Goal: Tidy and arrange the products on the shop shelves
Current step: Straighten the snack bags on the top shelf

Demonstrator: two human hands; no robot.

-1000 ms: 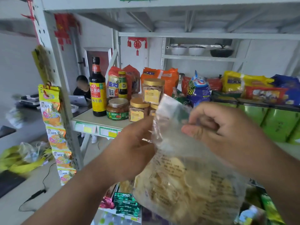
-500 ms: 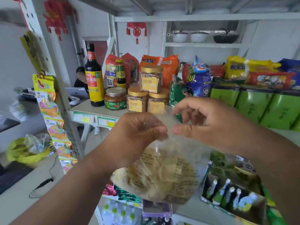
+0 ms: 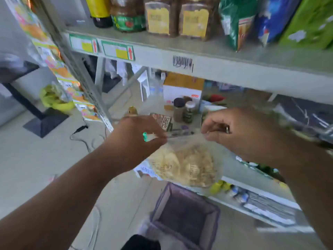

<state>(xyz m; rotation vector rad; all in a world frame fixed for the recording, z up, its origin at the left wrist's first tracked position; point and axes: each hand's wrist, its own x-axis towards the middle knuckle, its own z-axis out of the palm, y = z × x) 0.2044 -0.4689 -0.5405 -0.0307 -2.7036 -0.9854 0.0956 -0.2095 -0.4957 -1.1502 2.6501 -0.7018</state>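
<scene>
Bag: a clear bag of pale snacks (image 3: 185,165) hangs just under the fingers of both hands, in front of the lower shelf.
Left hand (image 3: 138,141): fingers pinched tight on the bag's top left edge.
Right hand (image 3: 241,134): fingers pinched tight on the bag's top right edge.
Spice jars (image 3: 183,110): just past the fingers, between the two hands, on the lower shelf.
Purple basket (image 3: 183,215): on the floor, below the bag.
Upper shelf (image 3: 207,64): well above the fingers, with brown jars (image 3: 176,15) on it.
</scene>
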